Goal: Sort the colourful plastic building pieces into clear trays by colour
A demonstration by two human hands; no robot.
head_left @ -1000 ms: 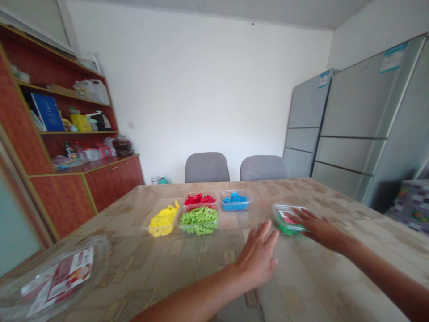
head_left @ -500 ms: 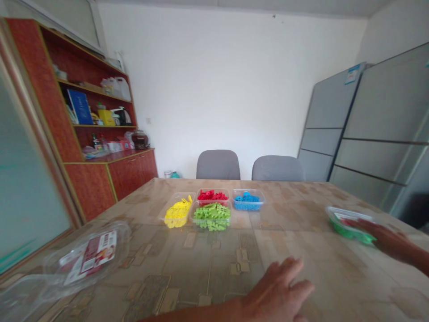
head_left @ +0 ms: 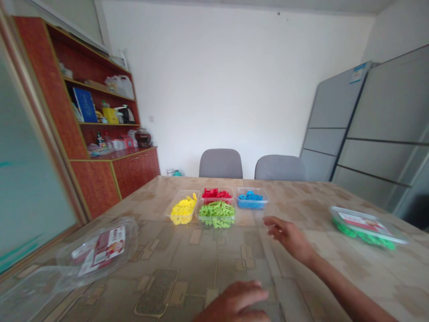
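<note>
My right hand (head_left: pixel 291 238) hovers over the middle of the table, just in front of the tub of blue pieces (head_left: pixel 251 200). Its fingers are loosely bent and apart, and nothing shows in them. Low at the bottom edge is my left hand (head_left: pixel 238 302), fingers stretched and apart, holding nothing. To the left of my right hand stand open clear tubs of light green pieces (head_left: pixel 217 214), red pieces (head_left: pixel 216 193) and yellow pieces (head_left: pixel 183 209). A tub of darker green pieces (head_left: pixel 365 235) under a labelled clear lid sits at the right.
Clear plastic lids (head_left: pixel 100 252), one with a label, lie at the table's left. Two grey chairs (head_left: pixel 221 163) stand behind the far edge of the patterned table (head_left: pixel 187 286). A wooden shelf unit (head_left: pixel 100 179) is at the left, grey cabinets (head_left: pixel 330 114) at the right.
My right hand has let go of the lidded green tub and moved left to the table's middle. My left hand has drawn back toward the bottom edge. The view has shifted slightly.
</note>
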